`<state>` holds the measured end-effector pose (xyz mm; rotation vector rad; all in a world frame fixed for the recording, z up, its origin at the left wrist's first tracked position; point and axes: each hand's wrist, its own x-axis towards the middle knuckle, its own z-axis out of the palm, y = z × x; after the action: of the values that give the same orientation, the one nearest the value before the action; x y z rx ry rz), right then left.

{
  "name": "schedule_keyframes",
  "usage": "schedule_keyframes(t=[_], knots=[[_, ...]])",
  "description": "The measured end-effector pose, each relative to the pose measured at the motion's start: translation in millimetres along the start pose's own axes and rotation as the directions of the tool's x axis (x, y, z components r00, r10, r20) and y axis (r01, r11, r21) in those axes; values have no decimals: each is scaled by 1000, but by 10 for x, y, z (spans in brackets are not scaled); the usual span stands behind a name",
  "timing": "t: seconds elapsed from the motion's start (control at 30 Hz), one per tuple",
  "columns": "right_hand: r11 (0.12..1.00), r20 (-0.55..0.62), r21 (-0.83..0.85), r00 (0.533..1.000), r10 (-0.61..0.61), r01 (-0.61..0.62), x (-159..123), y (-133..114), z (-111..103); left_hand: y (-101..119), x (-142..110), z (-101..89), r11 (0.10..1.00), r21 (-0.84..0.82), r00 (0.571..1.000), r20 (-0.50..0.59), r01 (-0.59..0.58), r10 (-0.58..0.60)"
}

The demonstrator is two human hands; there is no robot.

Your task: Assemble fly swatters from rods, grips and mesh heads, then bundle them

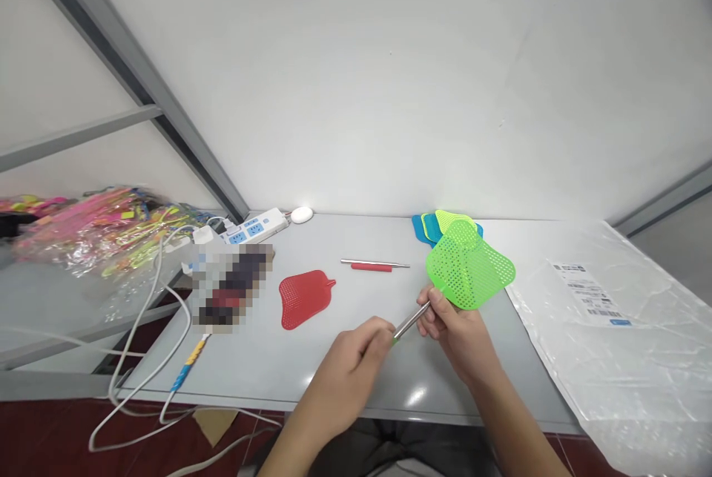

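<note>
My right hand (452, 325) is closed around the neck of a bright green fly-swatter head (470, 269), held above the grey table (311, 358). My left hand (359, 354) pinches a thin metal rod (411, 319) whose far end meets the green head at my right fingers. A red swatter head (303, 297) lies flat on the table to the left. A metal rod with a red grip (374, 265) lies behind it. A small stack of blue and yellow-green swatter heads (439, 225) rests at the back.
A white power strip (253, 228) and a white oval object (301, 214) sit at the back left, with cables (159, 329) trailing off the table edge. Bags of colourful parts (94, 228) lie far left. Clear plastic packaging (623, 314) covers the right side.
</note>
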<state>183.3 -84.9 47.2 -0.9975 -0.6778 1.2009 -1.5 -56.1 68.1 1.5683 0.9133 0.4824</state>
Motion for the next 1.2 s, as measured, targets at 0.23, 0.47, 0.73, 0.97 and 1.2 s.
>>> schedule_keyframes(t=[0.23, 0.47, 0.73, 0.97, 1.2], knots=[[996, -120, 83, 992, -25, 35, -83, 79, 144, 20, 101, 4, 632, -767, 941, -286, -111, -181], [992, -180, 126, 984, -1, 24, -62, 27, 81, 248, 75, 76, 815, -549, 925, -377, -184, -45], [989, -216, -143, 976, -11, -20, -114, 81, -15, 207, 70, 175, 900, 424, 995, 63, -101, 82], [934, -179, -357, 981, -77, 8, -294, 217, 168, 140, 62, 197, 893, 426, 990, 53, -144, 134], [961, -387, -111, 879, -277, 254, -98, -209, -261, 20, -57, -92, 708, 702, 997, 33, -77, 76]])
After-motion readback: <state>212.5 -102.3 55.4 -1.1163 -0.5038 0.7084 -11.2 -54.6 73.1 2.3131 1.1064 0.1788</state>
